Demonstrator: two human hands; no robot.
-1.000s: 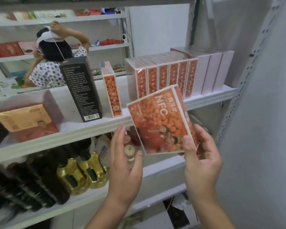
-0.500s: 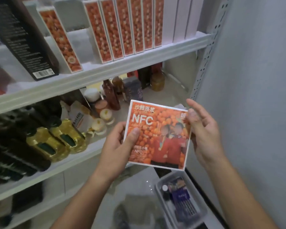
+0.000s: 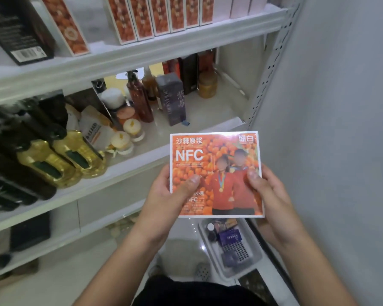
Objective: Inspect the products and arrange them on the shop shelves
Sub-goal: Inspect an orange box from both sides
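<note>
Both hands hold one flat orange box (image 3: pixel 215 164) out in front of the shelving, its printed face turned up toward the camera, with large white "NFC" lettering, a field of orange berries and two figures in red. The left hand (image 3: pixel 170 195) grips the lower left edge, thumb pressed on the front face and fingers curled behind. The right hand (image 3: pixel 269 193) grips the right edge the same way, thumb on the front and fingers out of sight behind the box. The box is level and touches no shelf; it hangs in front of the middle shelf (image 3: pixel 119 171) and above a grey basket (image 3: pixel 206 239) on the floor, which holds small dark packages. On the upper shelf (image 3: pixel 164 47) a row of matching orange boxes (image 3: pixel 155 16) stands upright side by side, spines outward, with pale boxes (image 3: pixel 241 5) just to their right. To the left another orange box (image 3: pixel 64 21) stands apart beside a black carton (image 3: pixel 18 29) with a barcode. The middle shelf carries yellow oil bottles (image 3: pixel 60 160) lying beside dark bottles (image 3: pixel 20 184), small white-lidded jars (image 3: pixel 122 140), a brown pump bottle (image 3: pixel 139 100), a dark purple carton (image 3: pixel 171 98) and an amber jar (image 3: pixel 207 85) near the back.
</note>
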